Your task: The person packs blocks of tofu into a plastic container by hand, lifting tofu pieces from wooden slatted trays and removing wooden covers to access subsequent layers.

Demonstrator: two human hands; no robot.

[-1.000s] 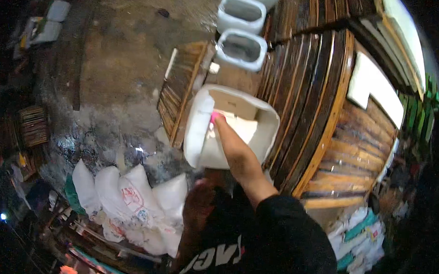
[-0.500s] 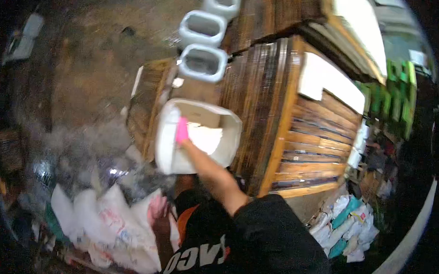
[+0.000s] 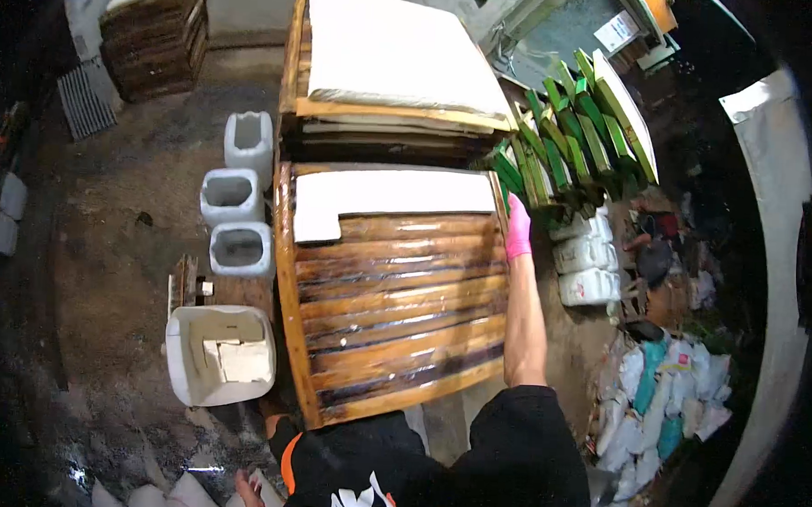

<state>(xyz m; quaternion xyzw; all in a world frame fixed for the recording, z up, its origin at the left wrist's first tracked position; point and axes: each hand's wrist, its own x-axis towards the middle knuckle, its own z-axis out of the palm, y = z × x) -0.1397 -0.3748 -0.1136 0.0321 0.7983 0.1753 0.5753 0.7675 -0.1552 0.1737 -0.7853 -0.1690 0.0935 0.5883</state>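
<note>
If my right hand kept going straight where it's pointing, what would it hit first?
Probably the nearest green slat, just beyond your right hand in the picture, though depth is unclear.

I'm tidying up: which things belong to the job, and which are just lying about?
Likely the job: slatted rack, gloved right hand at its edge; white slab on it; tub with white pieces.
Likely lying about: piled bags; stacked white containers.

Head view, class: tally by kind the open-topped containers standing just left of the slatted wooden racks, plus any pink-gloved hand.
Blue-grey containers: 3
Pale tub: 1
Pink-gloved right hand at the nearest rack's right edge: 1
Total: 5
</note>
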